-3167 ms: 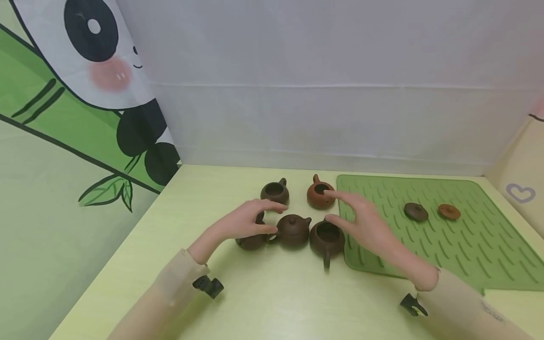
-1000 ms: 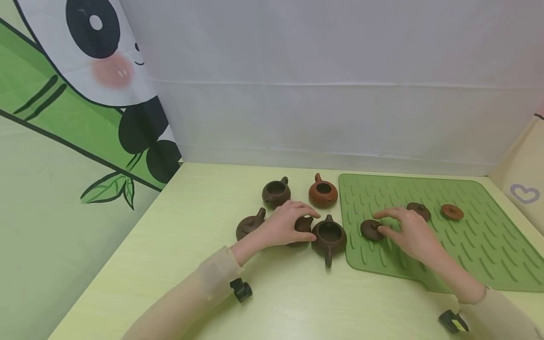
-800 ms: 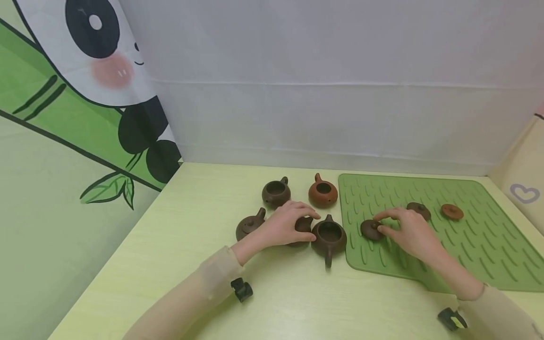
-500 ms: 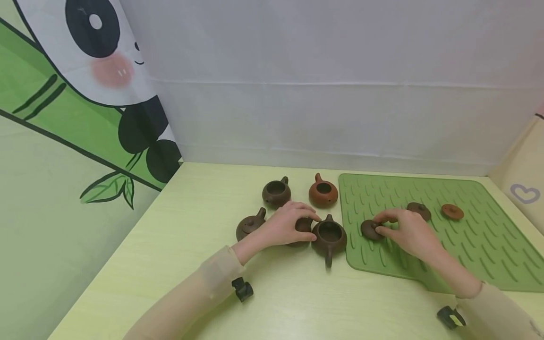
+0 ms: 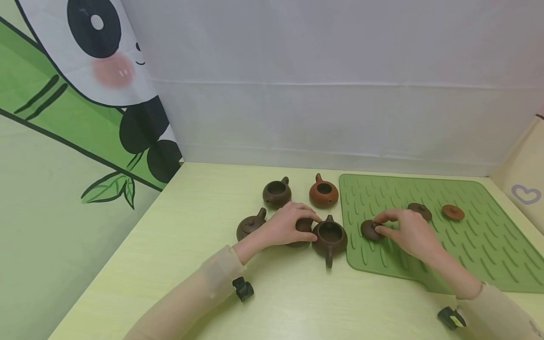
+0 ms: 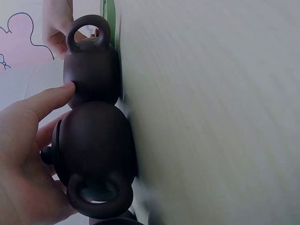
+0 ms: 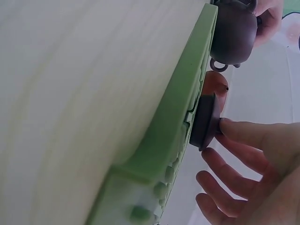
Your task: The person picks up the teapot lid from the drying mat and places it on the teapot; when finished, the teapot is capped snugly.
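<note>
My right grip [image 5: 407, 231] pinches a dark brown teapot lid [image 5: 368, 231] by its top, the lid lying near the left edge of the green mat [image 5: 480, 245], which covers the surface [image 5: 297, 302] towards its far right corner. My left grip [image 5: 284, 223] is loosely spread over a lidded dark teapot [image 6: 96, 136], thumb touching a lidless dark teapot [image 5: 338, 246] just beside that mat edge, though I can't quite tell whether my index finger touches it too. Nearer the surface's far edge stands a lidless reddish-brown teapot [image 5: 324, 198].
</note>
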Motion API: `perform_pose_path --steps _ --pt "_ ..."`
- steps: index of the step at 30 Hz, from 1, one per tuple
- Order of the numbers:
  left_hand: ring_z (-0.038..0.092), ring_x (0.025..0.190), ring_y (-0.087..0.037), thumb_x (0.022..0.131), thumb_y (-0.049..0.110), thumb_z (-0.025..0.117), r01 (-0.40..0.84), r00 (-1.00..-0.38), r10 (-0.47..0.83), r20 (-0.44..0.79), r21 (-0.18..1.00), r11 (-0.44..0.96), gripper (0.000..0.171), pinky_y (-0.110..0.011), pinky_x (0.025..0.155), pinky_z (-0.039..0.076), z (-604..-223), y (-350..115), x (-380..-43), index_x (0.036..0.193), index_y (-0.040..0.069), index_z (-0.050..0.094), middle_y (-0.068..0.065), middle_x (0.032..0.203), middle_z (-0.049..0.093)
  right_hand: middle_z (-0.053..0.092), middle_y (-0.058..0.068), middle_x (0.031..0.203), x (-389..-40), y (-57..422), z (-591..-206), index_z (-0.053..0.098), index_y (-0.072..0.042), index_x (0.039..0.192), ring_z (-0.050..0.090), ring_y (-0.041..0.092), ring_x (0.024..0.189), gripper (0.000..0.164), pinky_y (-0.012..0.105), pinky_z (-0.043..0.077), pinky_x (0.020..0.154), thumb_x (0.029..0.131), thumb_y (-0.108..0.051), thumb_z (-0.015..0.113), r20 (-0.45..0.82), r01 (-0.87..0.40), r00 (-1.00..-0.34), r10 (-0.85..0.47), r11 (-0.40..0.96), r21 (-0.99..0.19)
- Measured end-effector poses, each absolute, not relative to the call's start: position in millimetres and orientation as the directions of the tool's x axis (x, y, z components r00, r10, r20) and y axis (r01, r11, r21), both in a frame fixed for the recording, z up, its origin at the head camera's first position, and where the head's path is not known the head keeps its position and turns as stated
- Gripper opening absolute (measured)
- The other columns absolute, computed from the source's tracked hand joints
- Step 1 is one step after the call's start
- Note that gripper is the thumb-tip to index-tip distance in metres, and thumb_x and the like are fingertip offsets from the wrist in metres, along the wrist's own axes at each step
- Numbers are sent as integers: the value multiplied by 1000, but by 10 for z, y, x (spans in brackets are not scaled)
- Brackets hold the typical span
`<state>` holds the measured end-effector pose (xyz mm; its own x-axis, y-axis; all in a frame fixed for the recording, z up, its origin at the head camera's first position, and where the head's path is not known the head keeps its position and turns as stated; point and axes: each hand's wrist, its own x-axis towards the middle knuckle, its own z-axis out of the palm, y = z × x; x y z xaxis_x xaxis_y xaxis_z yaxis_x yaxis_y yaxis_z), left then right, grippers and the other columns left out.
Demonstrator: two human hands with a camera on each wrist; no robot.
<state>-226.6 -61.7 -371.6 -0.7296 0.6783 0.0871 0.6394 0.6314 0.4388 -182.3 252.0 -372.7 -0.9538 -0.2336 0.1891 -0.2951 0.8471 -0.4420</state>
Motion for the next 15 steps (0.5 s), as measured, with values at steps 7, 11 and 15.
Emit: perform_pose_path --steps 7,11,15 --pt "54 126 -24 84 35 78 644 -724 683 95 447 621 39 -46 108 42 -3720 -631 -2274 121 23 70 0 129 66 76 12 107 -1813 2480 -3683 76 -14 103 68 38 100 17 55 53 81 87 -18 74 226 -309 -947 -230 846 -435" --pt "55 126 -24 84 35 78 647 -720 687 101 456 611 40 -45 109 41 -3726 -637 -2285 121 22 70 -1 128 67 75 13 109 -1799 2437 -3633 76 -15 103 68 39 101 16 55 53 81 88 -20 74 230 -296 -950 -212 844 -447" --pt "55 125 -24 84 35 79 649 -717 690 101 457 608 41 -45 109 41 -3726 -642 -2290 121 22 70 -1 127 67 73 15 112 -1769 2388 -3592 76 -17 102 66 40 106 15 56 52 84 88 -24 74 233 -275 -955 -183 840 -468"
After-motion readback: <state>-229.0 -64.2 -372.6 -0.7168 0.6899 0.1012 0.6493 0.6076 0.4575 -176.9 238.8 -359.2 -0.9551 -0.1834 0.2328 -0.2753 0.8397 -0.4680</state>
